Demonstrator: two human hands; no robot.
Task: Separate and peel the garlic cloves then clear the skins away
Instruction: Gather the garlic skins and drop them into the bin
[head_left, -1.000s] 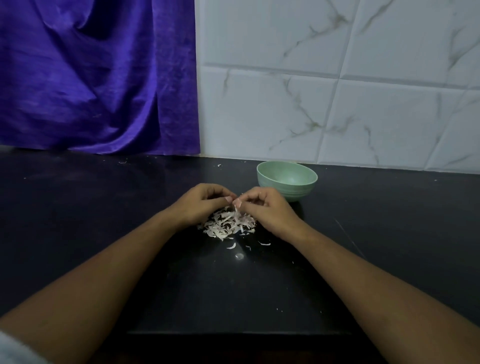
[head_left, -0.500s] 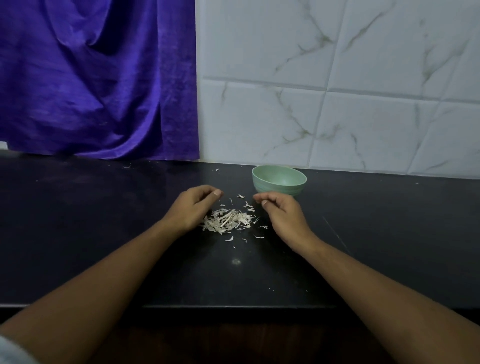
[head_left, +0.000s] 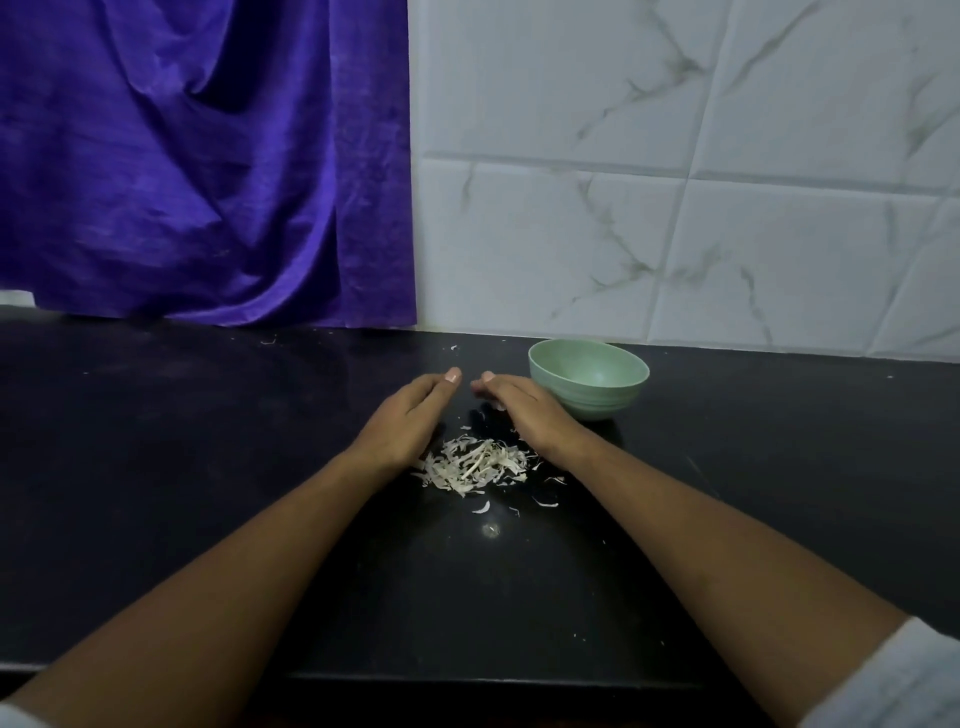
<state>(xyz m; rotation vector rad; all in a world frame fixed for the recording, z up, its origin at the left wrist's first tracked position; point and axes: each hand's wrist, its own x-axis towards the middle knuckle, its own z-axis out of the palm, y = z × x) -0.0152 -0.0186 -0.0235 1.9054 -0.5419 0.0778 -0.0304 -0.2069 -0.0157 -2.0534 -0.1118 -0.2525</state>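
The garlic skins (head_left: 475, 465) lie in a loose heap on the black desk (head_left: 208, 467), with a few stray flakes just to the near side. They sit between the heels of the left hand (head_left: 410, 415) and the right hand (head_left: 519, 410). Both hands rest on the desk with fingers relaxed and gripping nothing, their tips nearly meeting beyond the heap. A green bowl (head_left: 589, 376) stands just behind the right hand, near the marble-tiled wall (head_left: 675, 156) and the purple curtain (head_left: 197, 156).
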